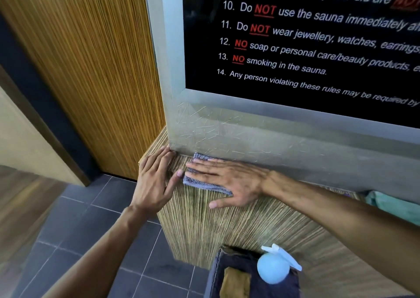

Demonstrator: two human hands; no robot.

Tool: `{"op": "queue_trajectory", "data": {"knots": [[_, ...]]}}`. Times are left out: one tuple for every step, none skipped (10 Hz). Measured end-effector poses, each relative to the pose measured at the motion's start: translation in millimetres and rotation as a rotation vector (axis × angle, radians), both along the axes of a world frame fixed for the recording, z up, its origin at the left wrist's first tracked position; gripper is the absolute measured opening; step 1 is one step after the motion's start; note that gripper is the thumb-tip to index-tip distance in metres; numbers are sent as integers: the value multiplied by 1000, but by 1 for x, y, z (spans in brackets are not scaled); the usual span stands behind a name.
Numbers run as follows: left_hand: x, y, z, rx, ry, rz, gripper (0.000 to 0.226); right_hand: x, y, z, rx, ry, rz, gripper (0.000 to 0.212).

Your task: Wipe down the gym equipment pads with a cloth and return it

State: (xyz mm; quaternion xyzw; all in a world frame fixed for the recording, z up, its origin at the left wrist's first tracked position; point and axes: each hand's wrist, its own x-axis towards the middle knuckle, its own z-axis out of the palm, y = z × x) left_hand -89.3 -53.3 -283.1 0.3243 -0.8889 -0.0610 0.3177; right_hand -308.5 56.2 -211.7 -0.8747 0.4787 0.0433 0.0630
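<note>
A folded grey cloth (205,177) lies flat on top of a wood-grain ledge (204,225), at the ledge's left end and against the scratched grey wall (227,134) behind it. Its long axis runs from the corner by the wall down and to the right along the ledge top, one short end pointing to the wall. The right hand (229,181) lies palm-down on the cloth, fingers straight and close together, pressing rather than gripping; it hides the cloth's middle and right part, so the full outline cannot be made out. The left hand (156,179) rests flat on the ledge's left corner, just left of the cloth, fingers extended, thumb tip at the cloth's edge, holding nothing. Above the ledge hangs a framed black sign (306,47) of sauna rules, cut off at the top and right. Below the ledge, a pale blue spray bottle (275,268) stands in a dark container (218,279), cut off by the lower edge. A teal item (391,206) at the ledge's right end is blurred.
</note>
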Motion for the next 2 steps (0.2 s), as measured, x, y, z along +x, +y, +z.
{"op": "queue_trajectory", "data": {"knots": [[4,-6,7,23,-43,-40,64,1,2,2,-11,28,-12,81],[16,6,21,89,-79,-100,66,-1,21,18,-154,-32,-135,73]]}}
